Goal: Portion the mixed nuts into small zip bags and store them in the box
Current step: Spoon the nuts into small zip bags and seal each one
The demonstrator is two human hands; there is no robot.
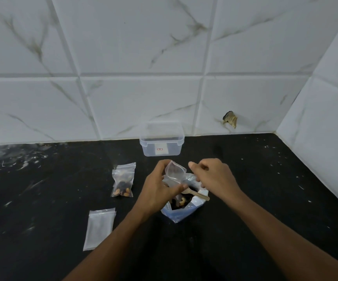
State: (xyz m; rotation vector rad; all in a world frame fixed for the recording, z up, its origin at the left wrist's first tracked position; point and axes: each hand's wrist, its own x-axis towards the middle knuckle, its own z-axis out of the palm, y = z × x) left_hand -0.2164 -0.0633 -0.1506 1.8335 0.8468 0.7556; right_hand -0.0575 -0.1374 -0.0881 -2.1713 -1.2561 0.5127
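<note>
My left hand (158, 187) grips a small clear zip bag (174, 172) above the open big bag of mixed nuts (182, 209). My right hand (210, 175) is beside the small bag's top edge with its fingers curled; whether it pinches the bag I cannot tell. A wooden spoon (196, 194) lies in the big bag's mouth, where nuts show. A filled small zip bag of nuts (123, 180) stands to the left. A stack of empty zip bags (100, 229) lies flat nearer to me. The clear plastic box (161, 141) stands open at the back against the wall.
Everything rests on a black counter (265, 189) with white specks. White marble-pattern tiled walls rise behind and on the right, meeting in a corner. One tile has a chipped hole (230, 119) low on the back wall.
</note>
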